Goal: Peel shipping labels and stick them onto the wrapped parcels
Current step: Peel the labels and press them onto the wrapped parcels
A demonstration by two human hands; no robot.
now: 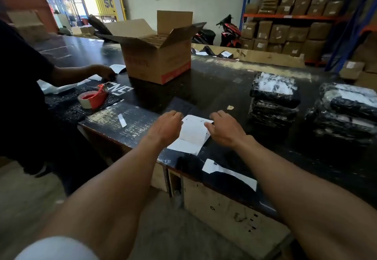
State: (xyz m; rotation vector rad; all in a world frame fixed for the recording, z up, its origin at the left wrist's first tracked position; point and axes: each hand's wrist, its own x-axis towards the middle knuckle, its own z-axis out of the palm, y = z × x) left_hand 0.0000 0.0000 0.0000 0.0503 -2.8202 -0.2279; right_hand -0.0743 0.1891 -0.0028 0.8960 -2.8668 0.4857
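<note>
Table point(214, 84) near edge: left hand point(167, 126), right hand point(224, 128) pinch label point(193, 134) sides; parcels point(273, 96) rightward.

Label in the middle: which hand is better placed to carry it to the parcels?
Right, probably. The right hand pinches a corner of the label, and the parcel stacks stand on its side; the left hand would reach across.

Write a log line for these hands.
left hand: holds shipping labels | right hand: pinches their corner | wrapped parcels: stacked right
</note>
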